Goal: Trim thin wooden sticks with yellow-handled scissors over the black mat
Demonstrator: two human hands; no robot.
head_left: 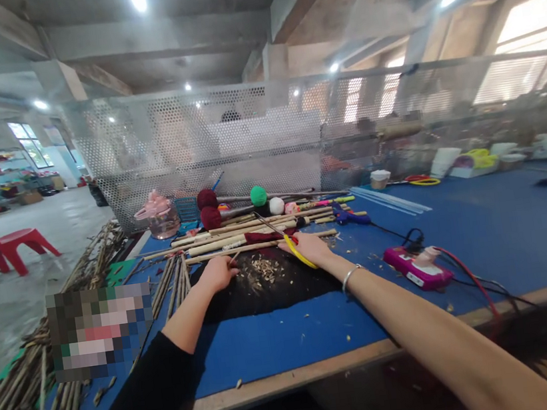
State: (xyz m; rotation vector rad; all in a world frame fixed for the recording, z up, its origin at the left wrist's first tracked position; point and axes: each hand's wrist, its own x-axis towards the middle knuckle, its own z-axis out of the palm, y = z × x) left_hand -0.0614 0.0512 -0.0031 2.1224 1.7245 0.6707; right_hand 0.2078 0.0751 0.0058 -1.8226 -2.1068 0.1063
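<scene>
Gripping the yellow-handled scissors (301,254), the right hand (309,247) was closed around the handles, blades pointing away over the wooden rods (218,244); how wide they stood could not be told. The left hand (217,275) had its fingers bunched, seemingly pinching a short twig (235,258) above the black cloth (261,303) on the blue surface (254,362). Good handling likely called for a firm pinch, fingertips clear of the blades, and any cut made low, over the pale chips (266,270).
</scene>
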